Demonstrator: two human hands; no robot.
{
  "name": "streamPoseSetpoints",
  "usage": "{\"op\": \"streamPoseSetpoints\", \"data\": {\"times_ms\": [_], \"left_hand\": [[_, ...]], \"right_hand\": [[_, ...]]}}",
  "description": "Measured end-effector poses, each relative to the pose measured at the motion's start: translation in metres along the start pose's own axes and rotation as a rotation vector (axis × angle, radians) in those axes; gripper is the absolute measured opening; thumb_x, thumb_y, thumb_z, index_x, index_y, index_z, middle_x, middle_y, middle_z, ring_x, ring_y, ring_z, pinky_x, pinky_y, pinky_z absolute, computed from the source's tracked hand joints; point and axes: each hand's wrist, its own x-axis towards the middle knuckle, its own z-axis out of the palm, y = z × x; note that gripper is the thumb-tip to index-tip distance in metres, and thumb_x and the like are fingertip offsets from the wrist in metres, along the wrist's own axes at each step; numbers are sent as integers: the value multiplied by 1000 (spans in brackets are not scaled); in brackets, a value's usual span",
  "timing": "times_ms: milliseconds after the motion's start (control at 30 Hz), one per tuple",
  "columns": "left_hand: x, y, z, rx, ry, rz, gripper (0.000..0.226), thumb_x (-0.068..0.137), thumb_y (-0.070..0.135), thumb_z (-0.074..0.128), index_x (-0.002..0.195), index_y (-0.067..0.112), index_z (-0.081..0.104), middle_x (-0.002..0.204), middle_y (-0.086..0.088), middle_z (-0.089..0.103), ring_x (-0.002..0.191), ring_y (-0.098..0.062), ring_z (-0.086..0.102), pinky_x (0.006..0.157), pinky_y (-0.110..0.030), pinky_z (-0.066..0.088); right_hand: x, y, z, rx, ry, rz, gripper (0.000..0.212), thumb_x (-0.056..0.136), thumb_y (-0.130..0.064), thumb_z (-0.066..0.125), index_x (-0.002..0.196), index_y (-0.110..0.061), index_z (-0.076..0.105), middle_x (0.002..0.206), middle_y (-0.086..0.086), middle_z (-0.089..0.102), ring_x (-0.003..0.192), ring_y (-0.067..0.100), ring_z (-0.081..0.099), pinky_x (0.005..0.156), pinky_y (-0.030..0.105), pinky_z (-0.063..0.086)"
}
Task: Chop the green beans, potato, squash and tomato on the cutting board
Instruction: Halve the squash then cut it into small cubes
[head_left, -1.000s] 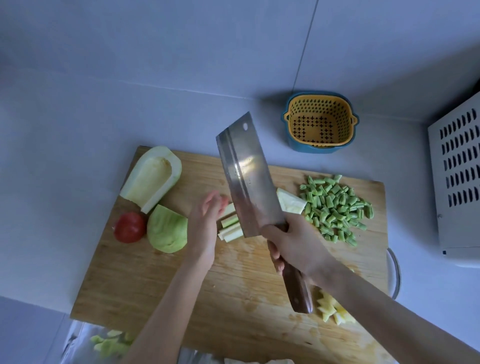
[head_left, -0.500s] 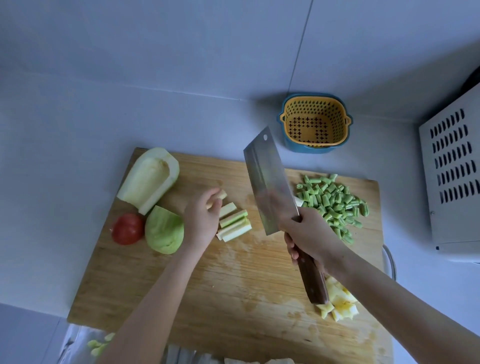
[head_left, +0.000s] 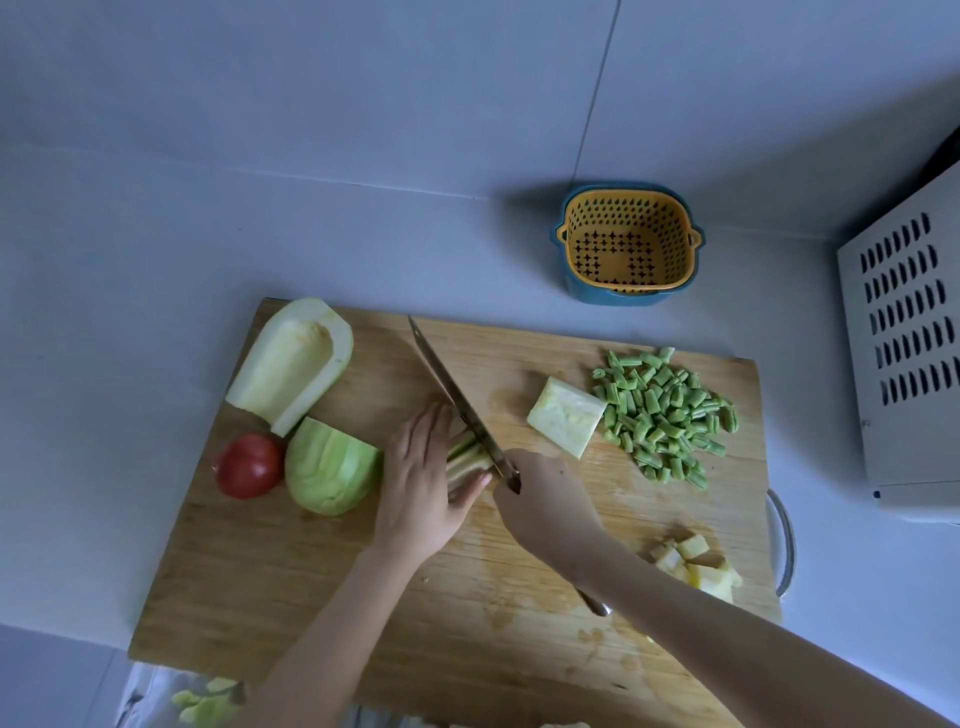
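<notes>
Right hand (head_left: 545, 499), gripping cleaver (head_left: 457, 395) handle, drops blade, raised moments ago, onto squash strips (head_left: 465, 454) midway between cutting board (head_left: 311, 597) side edges; left hand (head_left: 421, 483), fingers straight, pins strips. Squash dicing under way; tomato (head_left: 248, 466) near left edge untouched.

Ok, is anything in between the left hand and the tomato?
Yes. The pale green squash chunk lies on the cutting board right between the left hand and the tomato, close against the tomato. The hand itself presses squash strips beside the cleaver.
</notes>
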Motion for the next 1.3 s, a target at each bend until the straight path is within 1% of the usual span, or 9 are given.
{"op": "streamPoseSetpoints", "data": {"times_ms": [100,200,267,400,633,767,967,1167,1300], "left_hand": [[2,7,1,-240,105,-205,64,90,46,49,129,-5,49,129,-20,54,122,-35,49,104,-45,38],[12,17,2,-369,291,-388,33,93,17,52,117,-5,58,113,-20,59,108,-35,55,92,-46,47],[16,21,5,-318,308,-389,22,90,3,56,109,-6,62,101,-19,60,98,-34,56,85,-44,49],[21,23,13,-226,341,-373,17,83,-9,56,98,-7,64,91,-20,58,88,-34,55,81,-42,47],[24,20,17,-195,368,-369,10,80,-9,53,80,-1,58,85,-20,53,79,-35,49,74,-41,43],[26,20,14,-219,378,-359,16,82,4,40,73,3,53,81,-19,52,76,-33,47,69,-38,40],[25,19,15,-198,340,-373,14,72,-13,56,78,-1,58,83,-20,53,77,-37,50,72,-45,44],[26,19,11,-204,410,-295,16,80,5,40,72,4,53,76,-17,52,71,-34,50,68,-41,45],[29,21,9,-193,490,-230,8,78,5,39,75,13,41,72,-14,46,72,-27,42,64,-38,44]], "right_hand": [[3,-2,-7,10,4,20,31,84,-9,43,58,-23,38,55,-5,43,47,11,37,43,21,28],[0,-2,-14,23,-1,40,27,85,-9,42,60,-17,38,55,-3,40,46,12,34,43,24,29],[-5,-2,-16,28,-2,35,22,84,-8,41,63,-13,39,57,0,41,47,14,33,45,26,30],[-14,-4,-19,-37,-10,1,20,85,-8,41,65,-12,41,58,1,42,48,13,31,44,23,25],[-9,-8,-10,-78,-82,89,22,85,-9,39,64,-15,41,57,-1,44,45,13,37,41,24,31],[10,-18,0,-44,-67,123,23,84,-5,37,62,-12,41,59,1,45,49,16,39,42,25,30],[-6,-14,-8,-26,-34,93,23,83,-6,40,61,-13,41,56,0,43,45,14,36,41,26,32],[-4,-18,-1,-102,-65,145,24,85,-6,39,62,-14,40,57,0,44,46,14,38,41,23,31],[6,-22,5,-43,-40,140,26,85,-4,39,61,-13,39,57,0,42,47,14,36,41,23,29]]}}
